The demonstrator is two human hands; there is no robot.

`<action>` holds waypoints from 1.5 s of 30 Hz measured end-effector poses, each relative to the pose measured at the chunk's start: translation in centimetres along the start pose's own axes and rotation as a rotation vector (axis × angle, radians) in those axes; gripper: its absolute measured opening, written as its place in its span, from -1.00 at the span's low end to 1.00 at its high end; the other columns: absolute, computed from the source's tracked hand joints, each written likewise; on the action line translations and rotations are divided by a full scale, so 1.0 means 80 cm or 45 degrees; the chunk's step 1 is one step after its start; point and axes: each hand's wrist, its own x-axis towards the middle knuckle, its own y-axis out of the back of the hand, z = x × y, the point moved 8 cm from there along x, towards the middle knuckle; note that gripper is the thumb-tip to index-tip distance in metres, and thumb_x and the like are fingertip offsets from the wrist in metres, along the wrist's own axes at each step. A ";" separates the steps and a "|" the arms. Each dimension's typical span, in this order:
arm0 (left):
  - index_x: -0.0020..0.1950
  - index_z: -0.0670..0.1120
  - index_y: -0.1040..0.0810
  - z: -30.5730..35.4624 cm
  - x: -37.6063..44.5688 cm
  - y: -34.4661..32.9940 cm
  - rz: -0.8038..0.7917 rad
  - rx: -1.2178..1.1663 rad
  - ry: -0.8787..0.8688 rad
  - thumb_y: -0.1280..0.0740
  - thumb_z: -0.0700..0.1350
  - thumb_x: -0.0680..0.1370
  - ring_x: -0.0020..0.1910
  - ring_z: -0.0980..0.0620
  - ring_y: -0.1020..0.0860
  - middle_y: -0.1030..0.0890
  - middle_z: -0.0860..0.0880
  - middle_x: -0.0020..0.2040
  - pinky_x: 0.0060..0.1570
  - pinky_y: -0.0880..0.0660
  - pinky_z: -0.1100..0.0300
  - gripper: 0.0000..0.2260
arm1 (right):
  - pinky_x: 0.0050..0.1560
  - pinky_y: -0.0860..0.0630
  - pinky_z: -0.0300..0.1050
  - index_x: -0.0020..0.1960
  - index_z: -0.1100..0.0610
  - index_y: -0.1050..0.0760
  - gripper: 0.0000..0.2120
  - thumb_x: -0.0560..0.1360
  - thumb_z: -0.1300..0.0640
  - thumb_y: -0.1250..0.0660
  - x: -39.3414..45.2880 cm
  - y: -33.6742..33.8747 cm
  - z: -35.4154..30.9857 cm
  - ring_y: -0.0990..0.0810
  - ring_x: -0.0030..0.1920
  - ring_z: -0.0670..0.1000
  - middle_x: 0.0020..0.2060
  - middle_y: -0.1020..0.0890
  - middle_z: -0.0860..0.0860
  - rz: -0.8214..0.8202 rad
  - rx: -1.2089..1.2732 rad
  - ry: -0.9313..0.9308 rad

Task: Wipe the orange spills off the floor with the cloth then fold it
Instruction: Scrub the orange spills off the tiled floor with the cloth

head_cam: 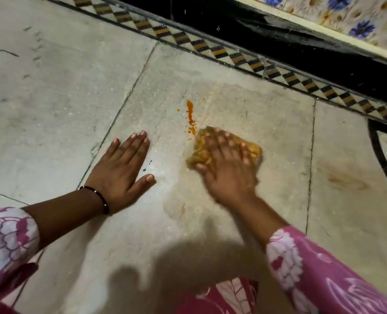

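Observation:
A bunched cloth [200,149], stained yellow-orange, lies on the pale stone floor [267,123]. My right hand [227,166] presses flat on top of it with spread fingers and looks motion-blurred. Just above and left of the cloth runs a thin orange spill streak [190,114] with small droplets around it. A wet yellowish smear [179,207] spreads below the cloth. My left hand [122,173] lies flat on the floor to the left, fingers straight, holding nothing.
A patterned tile border [233,55] runs diagonally along the back, with a black skirting [278,37] and a floral wall [346,17] beyond. A faint brownish stain [344,182] marks the slab to the right. A black curved inlay [380,155] sits far right.

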 end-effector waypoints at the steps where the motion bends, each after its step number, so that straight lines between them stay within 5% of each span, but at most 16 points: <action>1: 0.54 -0.16 0.00 0.000 0.000 0.000 0.003 -0.002 0.006 0.12 0.29 0.55 0.52 0.01 0.05 0.00 -0.09 0.55 0.47 0.16 0.03 -0.30 | 0.45 0.11 0.10 0.55 -0.04 0.08 -0.32 0.51 -0.31 0.12 0.000 0.003 0.032 0.04 0.52 0.05 0.55 0.00 0.00 0.010 0.019 -0.122; 4: 0.54 -0.15 0.01 -0.001 0.000 0.000 0.001 -0.005 0.001 0.13 0.31 0.55 0.52 0.02 0.06 0.01 -0.08 0.55 0.47 0.17 0.03 -0.29 | 0.47 0.12 0.12 0.55 -0.01 0.14 -0.31 0.52 -0.31 0.16 -0.068 0.006 0.076 0.06 0.52 0.06 0.55 0.05 0.01 0.050 -0.014 -0.303; 10: 0.54 -0.15 0.01 -0.001 0.001 -0.001 0.007 0.000 0.013 0.11 0.33 0.53 0.53 -0.01 0.05 0.01 -0.09 0.55 0.47 0.14 -0.01 -0.26 | 0.41 -0.07 0.19 0.55 -0.02 0.01 -0.27 0.50 -0.38 0.05 -0.175 -0.009 0.113 -0.11 0.50 0.08 0.53 -0.11 0.02 -0.270 -0.192 0.507; 15: 0.54 -0.15 0.05 -0.001 0.002 -0.006 -0.014 0.032 0.020 0.10 0.38 0.50 0.53 -0.02 0.09 0.04 -0.09 0.56 0.47 0.13 -0.05 -0.21 | 0.45 0.14 0.17 0.55 -0.03 0.13 -0.23 0.47 -0.40 0.15 -0.047 0.023 0.112 -0.02 0.51 0.11 0.55 0.00 0.04 0.041 -0.149 -0.236; 18: 0.54 -0.15 0.05 -0.002 0.002 -0.006 -0.016 0.034 0.012 0.12 0.37 0.51 0.53 -0.01 0.09 0.04 -0.09 0.56 0.47 0.14 -0.04 -0.22 | 0.31 0.48 0.05 0.55 0.01 0.19 -0.24 0.49 -0.37 0.15 -0.023 0.012 0.033 0.06 0.52 0.12 0.55 0.05 0.07 0.030 -0.170 -0.307; 21: 0.54 -0.15 0.03 -0.001 0.001 -0.004 -0.014 0.006 0.003 0.12 0.34 0.53 0.53 0.00 0.07 0.01 -0.10 0.56 0.47 0.14 -0.01 -0.25 | 0.43 0.18 0.10 0.55 0.01 0.05 -0.26 0.50 -0.34 0.02 -0.077 -0.012 -0.043 -0.05 0.49 0.10 0.53 -0.09 0.07 -0.072 -0.064 0.057; 24: 0.54 -0.15 0.03 -0.001 0.001 -0.003 -0.003 -0.013 0.000 0.12 0.33 0.53 0.53 0.01 0.08 0.02 -0.09 0.55 0.47 0.16 0.00 -0.26 | 0.43 -0.08 0.16 0.52 0.02 -0.10 -0.25 0.49 -0.41 0.05 -0.153 -0.023 -0.008 -0.17 0.44 0.08 0.48 -0.15 0.02 -0.158 -0.130 0.207; 28: 0.54 -0.15 0.04 -0.001 0.002 -0.003 0.009 -0.007 0.010 0.11 0.35 0.51 0.53 0.01 0.09 0.05 -0.08 0.55 0.47 0.17 -0.01 -0.23 | 0.46 0.05 0.14 0.54 -0.07 0.05 -0.27 0.48 -0.41 0.13 -0.137 0.001 0.104 -0.08 0.49 0.09 0.53 -0.06 0.04 -0.079 -0.076 -0.125; 32: 0.54 -0.15 0.05 -0.001 0.002 -0.003 0.001 -0.010 0.010 0.12 0.35 0.51 0.53 0.01 0.10 0.05 -0.08 0.56 0.48 0.16 -0.02 -0.23 | 0.47 0.10 0.16 0.55 -0.05 0.18 -0.20 0.42 -0.43 0.25 -0.043 0.011 0.097 0.08 0.52 0.10 0.55 0.04 0.07 0.023 -0.022 -0.522; 34: 0.54 -0.15 0.04 -0.001 0.002 -0.003 0.000 -0.015 -0.002 0.14 0.34 0.52 0.53 0.01 0.10 0.04 -0.09 0.56 0.48 0.16 -0.01 -0.24 | 0.47 0.09 0.15 0.55 -0.03 0.13 -0.23 0.45 -0.40 0.20 -0.020 0.004 0.036 0.06 0.52 0.12 0.54 0.01 0.09 -0.018 -0.006 -0.393; 37: 0.54 -0.17 0.00 -0.003 0.001 0.000 0.007 -0.039 -0.009 0.17 0.32 0.53 0.52 0.02 0.06 0.00 -0.10 0.55 0.47 0.15 0.01 -0.26 | 0.45 0.15 0.13 0.54 -0.07 0.05 -0.25 0.46 -0.39 0.04 -0.065 -0.015 -0.060 0.01 0.52 0.12 0.54 -0.04 0.08 -0.181 -0.006 0.174; 40: 0.54 -0.16 -0.01 -0.003 0.002 0.000 0.012 -0.052 -0.019 0.16 0.31 0.54 0.52 0.01 0.05 0.00 -0.10 0.55 0.47 0.14 0.00 -0.27 | 0.42 0.06 0.12 0.52 -0.09 -0.08 -0.24 0.44 -0.43 -0.06 -0.133 -0.024 -0.039 -0.11 0.49 0.07 0.51 -0.12 0.02 -0.249 -0.169 0.565; 45: 0.54 -0.15 0.06 -0.002 0.002 -0.002 0.008 -0.042 -0.009 0.13 0.36 0.51 0.53 0.00 0.12 0.07 -0.09 0.56 0.47 0.17 -0.02 -0.22 | 0.41 0.01 0.13 0.52 -0.09 -0.06 -0.26 0.46 -0.43 -0.01 -0.138 -0.012 0.032 -0.14 0.48 0.10 0.51 -0.13 0.01 -0.225 -0.145 0.266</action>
